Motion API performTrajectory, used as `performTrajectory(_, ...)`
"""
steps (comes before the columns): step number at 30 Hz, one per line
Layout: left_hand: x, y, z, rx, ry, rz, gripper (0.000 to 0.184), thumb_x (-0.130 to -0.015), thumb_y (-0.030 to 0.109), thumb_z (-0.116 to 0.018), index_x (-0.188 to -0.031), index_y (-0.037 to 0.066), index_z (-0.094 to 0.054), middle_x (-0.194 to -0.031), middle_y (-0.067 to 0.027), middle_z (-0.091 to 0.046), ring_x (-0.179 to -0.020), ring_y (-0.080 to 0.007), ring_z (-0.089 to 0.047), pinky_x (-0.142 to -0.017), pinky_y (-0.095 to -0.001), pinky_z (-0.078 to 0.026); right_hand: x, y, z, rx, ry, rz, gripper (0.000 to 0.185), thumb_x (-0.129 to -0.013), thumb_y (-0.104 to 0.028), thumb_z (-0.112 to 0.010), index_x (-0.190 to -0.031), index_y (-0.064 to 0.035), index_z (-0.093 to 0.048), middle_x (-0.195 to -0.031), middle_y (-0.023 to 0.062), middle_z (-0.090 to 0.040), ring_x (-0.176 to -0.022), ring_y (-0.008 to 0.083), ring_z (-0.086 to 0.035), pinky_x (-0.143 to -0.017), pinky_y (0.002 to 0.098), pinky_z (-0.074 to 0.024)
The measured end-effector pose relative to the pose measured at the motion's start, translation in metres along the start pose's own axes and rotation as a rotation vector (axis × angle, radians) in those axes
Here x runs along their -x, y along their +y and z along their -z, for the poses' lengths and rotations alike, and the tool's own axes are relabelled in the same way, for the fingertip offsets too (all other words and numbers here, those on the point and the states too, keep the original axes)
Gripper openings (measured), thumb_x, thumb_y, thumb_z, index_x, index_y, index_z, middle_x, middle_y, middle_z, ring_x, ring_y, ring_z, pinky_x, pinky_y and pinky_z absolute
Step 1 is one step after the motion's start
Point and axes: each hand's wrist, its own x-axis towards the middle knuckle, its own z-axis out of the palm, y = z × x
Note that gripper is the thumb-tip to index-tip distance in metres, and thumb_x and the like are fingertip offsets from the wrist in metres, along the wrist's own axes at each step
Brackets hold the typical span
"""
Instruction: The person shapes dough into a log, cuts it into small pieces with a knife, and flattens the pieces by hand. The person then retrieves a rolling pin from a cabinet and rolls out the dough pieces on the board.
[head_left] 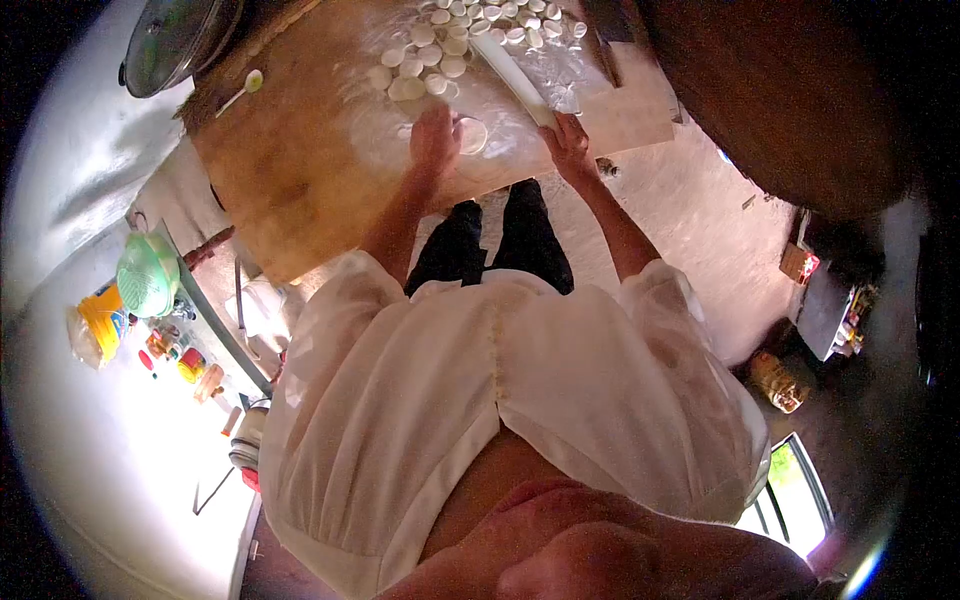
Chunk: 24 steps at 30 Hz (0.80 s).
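Observation:
My right hand (568,142) is closed around the near end of a long pale rolling pin (512,76), which slants away to the upper left over the floured board (300,190). My left hand (435,142) has its fingers curled at the left edge of a flat round dough disc (473,136). That disc lies on the board between my two hands, and part of its edge is hidden by my fingers. Beyond them, many small pale dough pieces (452,66) lie in loose flour, several of them touching or overlapping.
Toward the board's left corner lies a white spoon (252,82). A large dark pan or lid (180,45) stands at the upper left. On the left are a green basket (148,275) and a yellow container (103,318). A jar-like container (780,382) sits at the right.

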Motion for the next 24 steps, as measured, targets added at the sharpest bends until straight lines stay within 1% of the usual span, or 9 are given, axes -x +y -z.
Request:
performTrajectory(4, -0.004, 0.003, 0.01, 0.064, -0.09, -0.086, 0.013, -0.084, 0.016, -0.066, -0.092, 0.007, -0.063, -0.087, -0.0136, -0.062, -0.082, -0.036, -0.061, -0.073, -0.0496, -0.049, 0.021, 0.001, 0.006, -0.043, 0.024, -0.042, 0.031, -0.092, -0.014, -0.069, -0.113, 0.0057, -0.059, -0.099, 0.0219, -0.061, -0.09, 0.04, -0.061, -0.08, 0.0456, -0.0507)
performTrajectory(7, -0.013, 0.031, 0.028, -0.013, 0.047, -0.035, 0.013, -0.085, 0.015, -0.065, -0.095, 0.007, -0.064, -0.088, -0.0129, -0.063, -0.084, -0.0348, -0.062, -0.075, -0.0488, -0.049, 0.035, -0.002, 0.016, -0.008, 0.021, -0.149, 0.035, -0.091, -0.019, -0.067, -0.117, 0.0037, -0.059, -0.106, 0.0223, -0.06, -0.097, 0.0417, -0.061, -0.083, 0.0467, -0.0507)
performTrajectory(9, -0.018, 0.035, 0.032, -0.149, -0.011, -0.28, 0.014, -0.084, 0.015, -0.063, -0.096, 0.008, -0.064, -0.089, -0.013, -0.063, -0.086, -0.0337, -0.062, -0.077, -0.048, -0.048, 0.038, -0.007, 0.024, -0.039, 0.076, -0.076, 0.034, -0.091, -0.019, -0.067, -0.117, 0.0023, -0.06, -0.106, 0.0218, -0.06, -0.096, 0.041, -0.062, -0.081, 0.0463, -0.0514)
performTrajectory(12, -0.017, 0.015, 0.0, -0.233, -0.183, -0.395, 0.015, -0.083, 0.016, -0.062, -0.097, 0.009, -0.063, -0.089, -0.0129, -0.063, -0.086, -0.0326, -0.061, -0.079, -0.0473, -0.047, 0.045, -0.009, 0.025, 0.007, 0.094, -0.149, 0.033, -0.092, -0.019, -0.066, -0.118, 0.0012, -0.06, -0.105, 0.021, -0.061, -0.097, 0.0409, -0.062, -0.082, 0.0468, -0.0512)
performTrajectory(16, -0.009, 0.016, -0.02, -0.232, -0.055, -0.52, 0.016, -0.083, 0.016, -0.061, -0.097, 0.009, -0.062, -0.089, -0.0133, -0.063, -0.087, -0.0323, -0.061, -0.08, -0.0466, -0.047, 0.052, -0.017, 0.032, -0.036, 0.056, -0.245, 0.032, -0.092, -0.019, -0.067, -0.117, 0.0003, -0.06, -0.104, 0.021, -0.061, -0.097, 0.0405, -0.062, -0.082, 0.047, -0.0516)
performTrajectory(18, -0.006, 0.019, -0.024, -0.306, -0.312, -0.479, 0.015, -0.084, 0.016, -0.063, -0.097, 0.008, -0.061, -0.089, -0.0134, -0.062, -0.09, -0.0338, -0.061, -0.079, -0.0474, -0.049, 0.054, -0.017, 0.032, -0.079, 0.049, -0.225, 0.032, -0.092, -0.017, -0.067, -0.118, 0.0003, -0.059, -0.105, 0.0217, -0.061, -0.097, 0.0403, -0.062, -0.082, 0.0464, -0.0518)
performTrajectory(19, -0.005, 0.026, -0.019, -0.31, -0.31, -0.478, 0.015, -0.084, 0.016, -0.063, -0.097, 0.008, -0.061, -0.089, -0.0134, -0.062, -0.09, -0.0338, -0.061, -0.079, -0.0474, -0.049, 0.053, -0.016, 0.03, -0.082, 0.049, -0.222, 0.032, -0.092, -0.017, -0.067, -0.118, 0.0003, -0.059, -0.105, 0.0217, -0.061, -0.097, 0.0403, -0.062, -0.082, 0.0464, -0.0518)
performTrajectory(22, 0.004, 0.052, 0.003, 0.066, -0.202, -0.408, 0.016, -0.085, 0.014, -0.065, -0.098, 0.005, -0.064, -0.089, -0.0144, -0.065, -0.088, -0.0324, -0.064, -0.076, -0.0456, -0.052, 0.061, -0.008, 0.024, 0.033, 0.041, -0.187, 0.033, -0.091, -0.016, -0.068, -0.118, 0.0005, -0.059, -0.107, 0.0224, -0.062, -0.098, 0.0405, -0.062, -0.083, 0.0455, -0.0516)
performTrajectory(24, 0.001, 0.063, 0.014, 0.641, -0.428, 0.146, 0.015, -0.087, 0.013, -0.067, -0.098, 0.002, -0.068, -0.089, -0.0151, -0.069, -0.083, -0.029, -0.068, -0.072, -0.0414, -0.054, 0.06, -0.005, 0.024, 0.109, 0.097, 0.089, 0.033, -0.09, -0.014, -0.069, -0.118, 0.0004, -0.059, -0.106, 0.0229, -0.061, -0.097, 0.0409, -0.062, -0.083, 0.0454, -0.0515)
